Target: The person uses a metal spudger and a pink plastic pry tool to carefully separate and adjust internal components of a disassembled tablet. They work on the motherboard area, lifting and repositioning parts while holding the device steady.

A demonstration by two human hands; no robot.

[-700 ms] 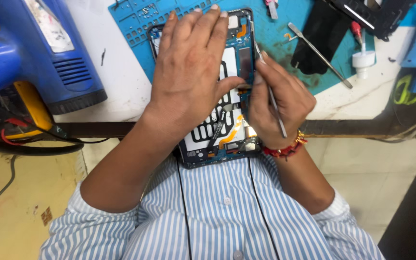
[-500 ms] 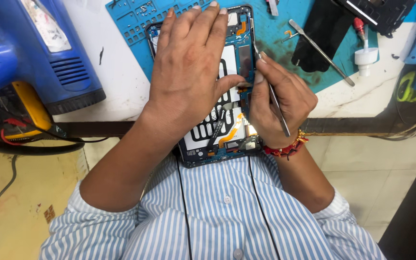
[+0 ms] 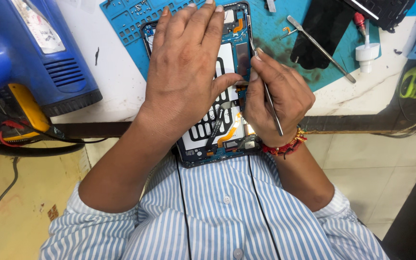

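The opened tablet [image 3: 217, 123] lies lengthwise away from the person, overhanging the tabletop [image 3: 116, 91] edge; left hand [image 3: 186, 72] flat, fingers extended; right hand [image 3: 278, 103] fingers pinch tweezers [image 3: 267, 94].

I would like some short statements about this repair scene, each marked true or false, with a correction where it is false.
1. The left hand lies flat on the opened tablet. True.
2. The right hand holds a screwdriver with a red handle. False: it holds thin metal tweezers.
3. The tablet rests partly on a blue repair mat. True.
4. The metal spudger is in the left hand. False: it lies on the mat, untouched.
5. The right wrist carries a red bracelet. True.
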